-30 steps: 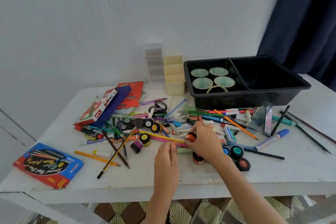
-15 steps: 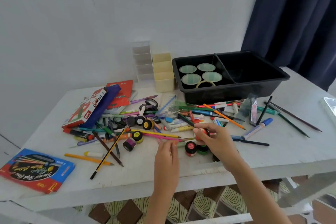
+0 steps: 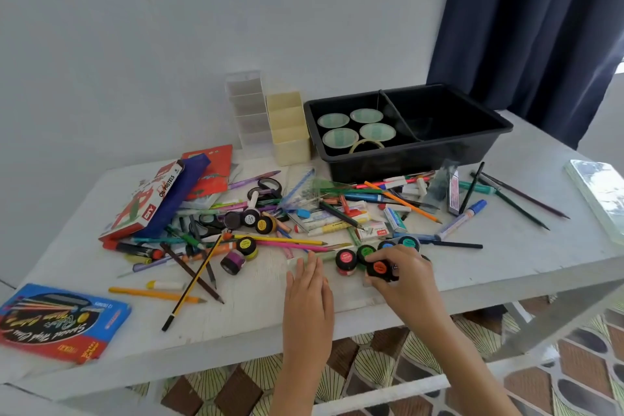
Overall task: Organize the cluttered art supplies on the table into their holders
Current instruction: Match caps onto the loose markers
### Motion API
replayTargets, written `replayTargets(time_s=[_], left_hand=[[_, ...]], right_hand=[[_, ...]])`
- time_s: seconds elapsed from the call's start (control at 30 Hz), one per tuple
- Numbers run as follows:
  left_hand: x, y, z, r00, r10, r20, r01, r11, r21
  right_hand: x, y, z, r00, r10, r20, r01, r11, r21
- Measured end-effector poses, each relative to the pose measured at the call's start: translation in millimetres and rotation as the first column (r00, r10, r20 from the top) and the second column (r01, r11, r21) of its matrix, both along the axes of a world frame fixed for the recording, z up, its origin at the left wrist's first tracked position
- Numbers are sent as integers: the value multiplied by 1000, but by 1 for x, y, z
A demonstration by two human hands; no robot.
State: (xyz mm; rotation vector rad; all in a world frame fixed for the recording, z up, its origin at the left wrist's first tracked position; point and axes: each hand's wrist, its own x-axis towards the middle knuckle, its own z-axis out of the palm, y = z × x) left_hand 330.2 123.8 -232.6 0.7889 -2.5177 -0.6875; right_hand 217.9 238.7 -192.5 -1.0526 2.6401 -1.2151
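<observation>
I note the right hand [image 3: 401, 277] curled round an orange-lidded paint pot [image 3: 379, 268], near the desk's [image 3: 506, 263] front edge. Pink-lidded pot [image 3: 345, 260] and green-lidded pot [image 3: 366, 252] just beside it. Left hand [image 3: 309, 290] flat on the desk, fingers straight, holding nothing. Black tray [image 3: 422, 159] and cream holder [image 3: 290, 135] stand along the back edge.

Tape rolls [image 3: 354, 127] in tray [image 3: 418, 159], behind pencils [image 3: 304, 223].

Home room: dark curtain [image 3: 540, 20], patterned floor [image 3: 574, 378].
</observation>
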Motion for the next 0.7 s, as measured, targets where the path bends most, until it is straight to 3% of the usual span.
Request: replayTargets(time_s=[0.33,0.6,0.7], left_hand=[[2,1,-10,1000,9,-13,-9,1000,-5],[1,1,-13,998,-3,-56,2,1000,-14],[1,2,-11,1000,-5,-10,5,1000,-20]], right_hand=[[12,-5,-3,982,-25,-189,47,993,112],[12,-11,13,976,71,-205,10,928,373],[5,-16,21,980,121,-157,-34,882,470]])
